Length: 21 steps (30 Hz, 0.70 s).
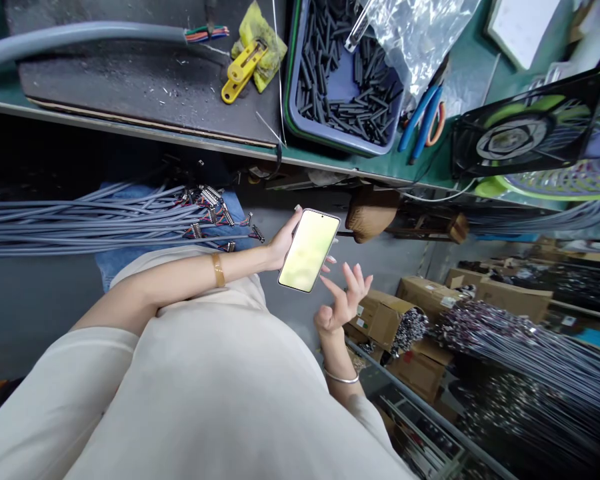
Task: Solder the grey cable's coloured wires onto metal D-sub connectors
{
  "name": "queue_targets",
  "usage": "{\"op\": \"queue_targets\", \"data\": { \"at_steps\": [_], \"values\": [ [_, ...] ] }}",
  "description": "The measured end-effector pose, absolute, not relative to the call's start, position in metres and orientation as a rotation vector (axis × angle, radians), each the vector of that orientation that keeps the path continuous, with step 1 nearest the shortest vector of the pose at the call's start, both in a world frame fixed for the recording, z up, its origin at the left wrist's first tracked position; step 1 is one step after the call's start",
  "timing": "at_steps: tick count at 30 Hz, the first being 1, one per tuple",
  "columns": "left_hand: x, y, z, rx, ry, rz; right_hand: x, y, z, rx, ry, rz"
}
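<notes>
A smartphone [309, 250] with a glowing pale yellow-green screen lies tilted in my left hand [282, 241]. The fingers of that hand wrap behind the phone, and some of their tips show past its right edge. My right hand [343, 300] hovers just right of the phone, apart from it, with its fingers spread and nothing in them. Left of the phone, a bundle of grey cables [105, 223] with connectors at their ends rests across blue denim.
Above is a green workbench [325, 167] with a yellow cutter [243, 70], a purple-blue tub [340, 137] of short black tubes, blue-handled pliers [423, 120] and a fan [520, 133]. A thick grey cable [90, 33] lies at upper left. Cardboard boxes [380, 317] and hanging cable bundles [525, 340] fill the right.
</notes>
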State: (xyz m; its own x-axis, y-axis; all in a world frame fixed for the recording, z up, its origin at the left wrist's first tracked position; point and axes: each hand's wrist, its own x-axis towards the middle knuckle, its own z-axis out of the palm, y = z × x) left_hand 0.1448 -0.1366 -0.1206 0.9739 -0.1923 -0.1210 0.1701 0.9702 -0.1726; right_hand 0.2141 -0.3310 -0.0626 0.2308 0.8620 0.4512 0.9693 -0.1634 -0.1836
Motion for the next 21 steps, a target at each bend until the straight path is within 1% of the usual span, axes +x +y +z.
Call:
{"op": "queue_targets", "data": {
  "at_steps": [5,14,21],
  "values": [
    [0.1469,-0.1410,-0.1248,-0.186,0.117,-0.116,0.2184,-0.3315,-0.0611,-2.125,-1.652,-0.325],
    [0.1470,-0.1445,-0.1250,-0.205,0.105,-0.122,0.2198,-0.3288,-0.0591,-2.107,-1.665,-0.330],
    [0.1454,-0.1399,-0.1215,-0.193,0.086,-0.082,0.2240,-0.3249,-0.0562,-2.105,-1.612,-0.391]
  ]
}}
